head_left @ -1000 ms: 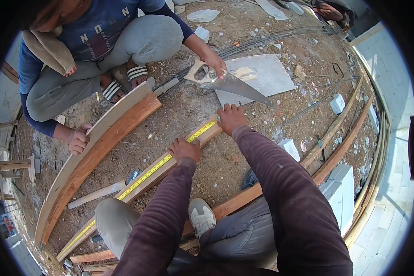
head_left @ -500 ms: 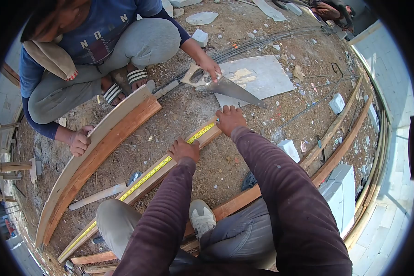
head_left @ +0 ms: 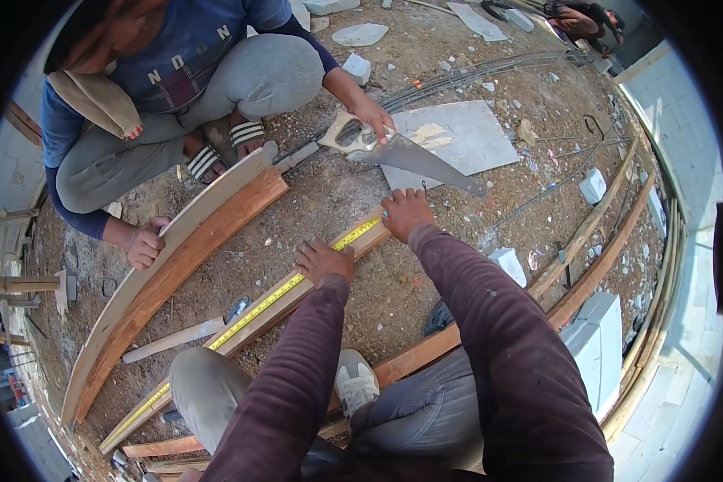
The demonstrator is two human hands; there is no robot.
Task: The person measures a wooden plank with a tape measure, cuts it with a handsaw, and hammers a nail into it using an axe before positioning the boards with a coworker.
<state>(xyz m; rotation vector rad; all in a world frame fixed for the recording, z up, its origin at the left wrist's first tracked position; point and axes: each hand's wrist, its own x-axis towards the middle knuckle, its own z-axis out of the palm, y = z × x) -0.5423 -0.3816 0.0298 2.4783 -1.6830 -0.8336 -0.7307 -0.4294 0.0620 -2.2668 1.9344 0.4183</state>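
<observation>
Curling over a long pale wooden plank [head_left: 371, 238], the left hand [head_left: 324, 263] steadies a flat yellow measuring tape [head_left: 257, 312] beneath it; the right hand [head_left: 408, 214] bends round the plank's far end, exact grip unclear. Best keep the tape taut and straight between them.

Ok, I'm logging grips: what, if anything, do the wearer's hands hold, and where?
Right hand holds the board by its far end; left hand lies over the yellow tape and board; whether it grips cannot be told.

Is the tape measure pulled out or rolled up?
Pulled out: the yellow tape lies stretched along the wooden board, passing the left hand.
</observation>
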